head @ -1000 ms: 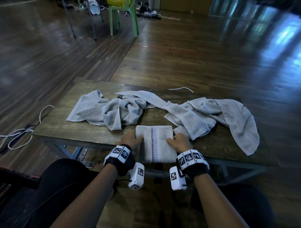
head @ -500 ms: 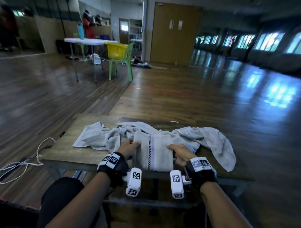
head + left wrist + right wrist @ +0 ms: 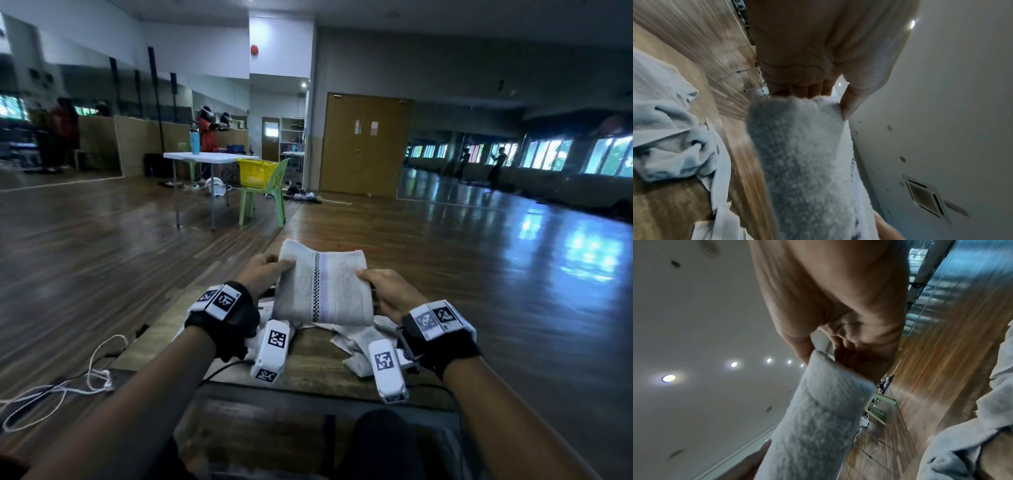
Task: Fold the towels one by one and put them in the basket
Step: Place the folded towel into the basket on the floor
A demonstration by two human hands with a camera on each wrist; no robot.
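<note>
1. Mid-task, a seated person lifts a folded towel (image 3: 322, 287) clear of the table (image 3: 308, 366), at lower centre of the head view.
2. Both hands grasp it: the left hand (image 3: 263, 274) pinches the left edge, thumb on top and fingers beneath, and the right hand (image 3: 383, 291) clamps the right edge the same way; the wrist views confirm a thumb over and fingers under the thick fold on each side.
3. That towel looks finished as a fold: a compact rectangle, its checked stripe running down the middle, edges fairly even.
4. Left to do for this one, by my reading, is the trip to the basket (image 3: 256, 172), a yellow one on a green chair (image 3: 267, 195) across the wooden floor, left of centre in the upper half of the frame. It sits well apart from the table, so the towel is not yet anywhere near it. Whether this is the basket meant I cannot say for sure, nor can I see what it holds.
5. Unfolded towels (image 3: 356, 342) lie crumpled on the table below the hands, partly hidden by the wrists; each wrist view shows a rumpled heap at its edge. How many there are I cannot tell.
6. Judged so, the job is only partly done: one towel folded and in hand, the heap still to be folded and carried.
</note>
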